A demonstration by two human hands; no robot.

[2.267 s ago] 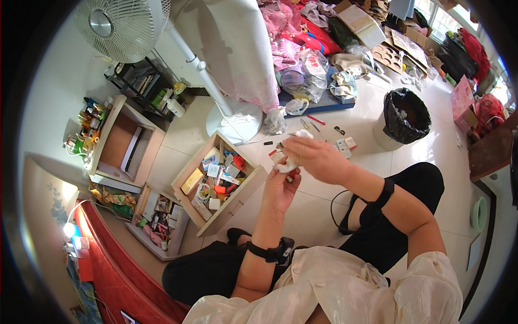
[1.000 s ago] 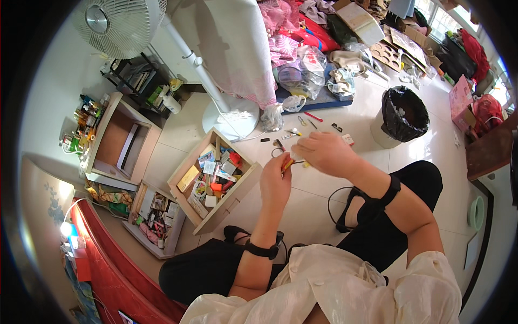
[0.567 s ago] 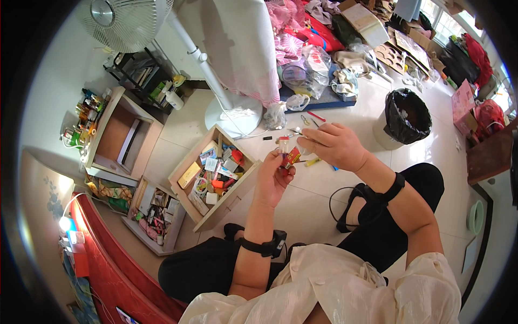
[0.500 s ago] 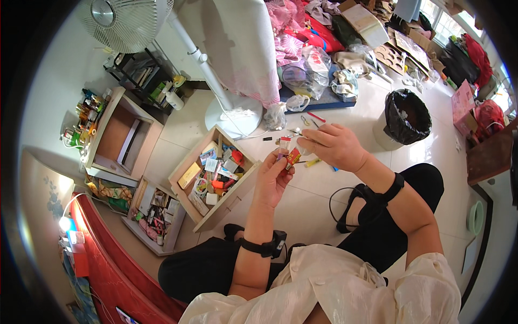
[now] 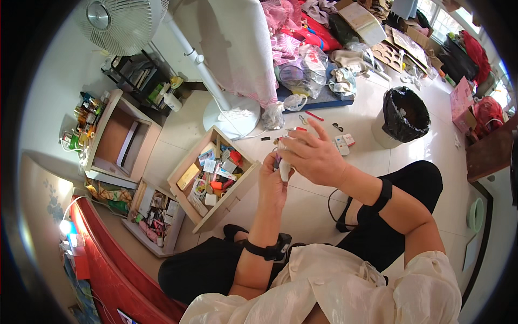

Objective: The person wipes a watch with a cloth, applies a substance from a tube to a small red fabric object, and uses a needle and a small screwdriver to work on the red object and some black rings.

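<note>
In front of my knees, my left hand (image 5: 273,185) is raised with its fingers closed around a small item. A whitish piece (image 5: 285,170) shows between the two hands, with a bit of purple beside it; its kind is not clear. My right hand (image 5: 313,157) reaches over from the right, its fingertips drawn together at the top of my left fingers and some fingers stretched out. What it grips is mostly hidden. Left of the hands, a pulled-out wooden drawer (image 5: 222,207) lies on the floor, filled with small boxes, tubes and an orange-red item (image 5: 217,185).
A second drawer (image 5: 170,237) of small things sits farther left, near an open cabinet (image 5: 120,178). Behind stands a white fan's round base (image 5: 229,121). A black-lined bin (image 5: 399,132) is at right. White-and-red packets (image 5: 342,144) and a red stick (image 5: 314,116) lie on the floor.
My right hand has shifted left and down, closer over my left fingers. The red-and-yellow packet seen between them is now out of sight. Packets on the floor have come into view.
</note>
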